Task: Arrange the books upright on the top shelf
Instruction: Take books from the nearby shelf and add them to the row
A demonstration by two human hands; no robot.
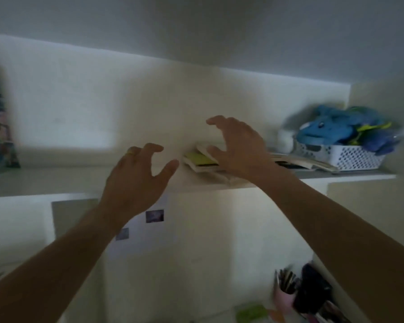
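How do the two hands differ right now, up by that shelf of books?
The right hand is higher and reaches over the flat pile of books; the left hand hangs lower, beside the pile, over bare top shelf. The left hand seems to wear a ring; none shows on the right. Both are open, fingers curled, holding nothing.

yellow-green book (200,158) — blue plush (336,127)

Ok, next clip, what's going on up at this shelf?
A person is reaching up to the top shelf with both bare hands, fingers spread and holding nothing. The right hand hovers in front of a small pile of books lying flat; the left hand is beside it, short of the pile. A white basket of blue plush toys sits to the right. No book in the pile stands upright yet.
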